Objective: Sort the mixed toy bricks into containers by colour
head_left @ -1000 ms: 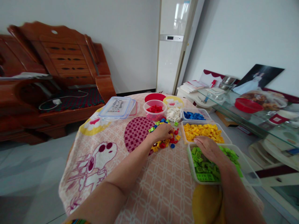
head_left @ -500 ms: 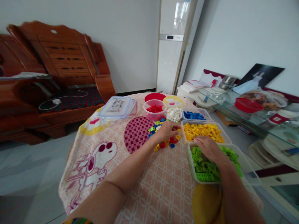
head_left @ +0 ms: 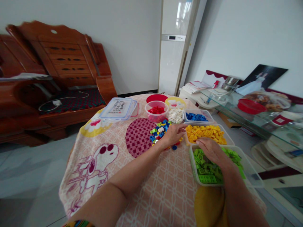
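Observation:
My left hand is over the right side of a mixed pile of toy bricks, its fingers pointing at the near left wall of the box of yellow bricks. Its fingertips are pinched together; whatever they hold is hidden. My right hand lies with fingers stretched out over the rim between the yellow box and the box of green bricks. No brick shows in it. Blue, green, white, red and yellow bricks make up the loose pile.
Behind the pile stand a round tub of red bricks, a heap of white bricks and a box of blue bricks. Clear lids are stacked at the back left. A glass-topped side table is close on the right.
My left hand has moved slightly right, from over the pile to the yellow box's edge, uncovering more bricks. The right hand has stayed put.

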Motion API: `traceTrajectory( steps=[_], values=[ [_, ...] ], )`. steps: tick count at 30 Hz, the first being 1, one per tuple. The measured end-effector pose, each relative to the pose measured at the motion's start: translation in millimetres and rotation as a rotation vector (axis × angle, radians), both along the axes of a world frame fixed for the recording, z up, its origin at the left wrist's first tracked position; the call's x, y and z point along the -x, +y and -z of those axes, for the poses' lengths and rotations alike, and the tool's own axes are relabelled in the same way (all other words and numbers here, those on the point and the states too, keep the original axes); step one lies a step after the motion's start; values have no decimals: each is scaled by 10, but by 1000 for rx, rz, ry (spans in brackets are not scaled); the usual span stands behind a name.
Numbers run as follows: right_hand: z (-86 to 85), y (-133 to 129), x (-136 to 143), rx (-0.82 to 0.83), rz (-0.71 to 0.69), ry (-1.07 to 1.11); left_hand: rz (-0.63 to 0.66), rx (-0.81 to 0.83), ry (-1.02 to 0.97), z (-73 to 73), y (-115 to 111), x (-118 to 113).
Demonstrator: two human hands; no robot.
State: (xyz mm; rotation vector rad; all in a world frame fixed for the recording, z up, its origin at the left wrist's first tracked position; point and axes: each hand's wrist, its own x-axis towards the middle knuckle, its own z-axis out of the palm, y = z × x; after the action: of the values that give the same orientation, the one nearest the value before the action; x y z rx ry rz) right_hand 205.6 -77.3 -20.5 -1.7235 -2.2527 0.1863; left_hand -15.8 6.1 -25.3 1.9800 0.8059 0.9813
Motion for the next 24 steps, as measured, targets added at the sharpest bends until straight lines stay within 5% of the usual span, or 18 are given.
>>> traceTrajectory(
  steps=[8,15,24],
  values=[
    [-24,-11,14,4,6,0,-127,-30,229,-71,105,171],
    [-22,-11,22,8,9,10,-9,-200,498,-6,48,106],
    [-56,-11,31,36,1,10,17,-224,626,56,19,84]
  ],
)
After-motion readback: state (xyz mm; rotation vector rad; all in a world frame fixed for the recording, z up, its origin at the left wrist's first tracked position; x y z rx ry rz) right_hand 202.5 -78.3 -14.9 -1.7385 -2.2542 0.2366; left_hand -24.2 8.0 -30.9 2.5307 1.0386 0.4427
